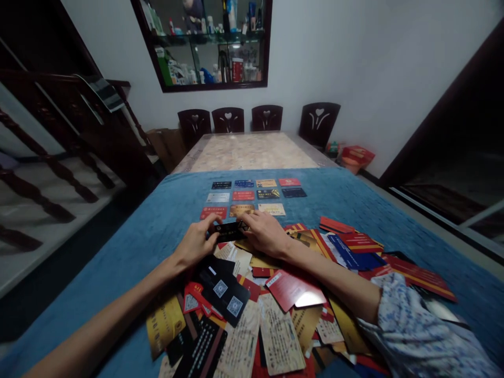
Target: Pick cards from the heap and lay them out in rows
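Note:
Between my two hands a black card (pixel 227 231) is held up by its short ends, tilted toward me. My left hand (pixel 197 239) pinches its left end between thumb and fingers. On the other end, the fingers of my right hand (pixel 264 232) close over it and cover part of its print. Below and around my wrists spreads a loose pile of mixed cards (pixel 240 336) in red, gold, black and cream. Just beyond my hands, several cards lie face up in rows, among them a gold card (pixel 242 210), a cream card (pixel 271 209) and a red card (pixel 213 212).
A blue cloth (pixel 129 252) covers the near part of the long table (pixel 255 149). More cards, such as a blue card (pixel 350 252), spread to the right. Dark chairs (pixel 268 117) stand at the far end, below a wall cabinet (pixel 212 86). A wooden railing (pixel 47 152) runs along the left.

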`<state>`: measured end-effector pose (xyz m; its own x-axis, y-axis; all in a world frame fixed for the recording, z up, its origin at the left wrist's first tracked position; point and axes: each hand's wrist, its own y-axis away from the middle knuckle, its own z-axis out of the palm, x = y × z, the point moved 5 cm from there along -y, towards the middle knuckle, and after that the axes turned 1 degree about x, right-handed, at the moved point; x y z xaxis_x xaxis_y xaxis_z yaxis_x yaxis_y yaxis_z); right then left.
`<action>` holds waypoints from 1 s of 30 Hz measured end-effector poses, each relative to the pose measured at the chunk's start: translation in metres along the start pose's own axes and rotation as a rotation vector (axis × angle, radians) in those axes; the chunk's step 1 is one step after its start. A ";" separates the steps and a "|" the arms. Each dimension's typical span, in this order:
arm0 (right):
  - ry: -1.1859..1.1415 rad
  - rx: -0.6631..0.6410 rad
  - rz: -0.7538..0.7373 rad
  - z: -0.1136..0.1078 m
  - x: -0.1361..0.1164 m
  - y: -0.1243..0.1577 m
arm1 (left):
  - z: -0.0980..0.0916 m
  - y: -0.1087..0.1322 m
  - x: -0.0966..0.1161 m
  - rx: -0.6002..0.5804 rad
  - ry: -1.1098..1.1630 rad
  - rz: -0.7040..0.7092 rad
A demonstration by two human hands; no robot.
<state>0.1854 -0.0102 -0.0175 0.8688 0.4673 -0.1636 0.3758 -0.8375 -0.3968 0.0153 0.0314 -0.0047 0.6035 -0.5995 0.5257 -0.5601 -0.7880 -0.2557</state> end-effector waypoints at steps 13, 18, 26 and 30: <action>0.019 0.004 0.014 -0.003 -0.004 0.001 | 0.001 -0.002 -0.008 0.051 0.104 -0.005; 0.074 0.005 -0.001 -0.005 -0.006 0.001 | 0.002 -0.002 -0.008 0.068 0.109 0.009; 0.106 0.006 -0.006 -0.005 -0.006 0.001 | 0.005 -0.002 -0.011 0.076 0.018 0.082; 0.100 0.002 0.000 -0.004 -0.004 0.001 | 0.005 -0.003 -0.010 0.072 -0.069 0.206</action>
<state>0.1835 -0.0139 -0.0140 0.8969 0.4364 -0.0723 0.3751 -0.8370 -0.3984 0.0133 0.0391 -0.0135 0.5193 -0.7551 0.4002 -0.6350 -0.6543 -0.4107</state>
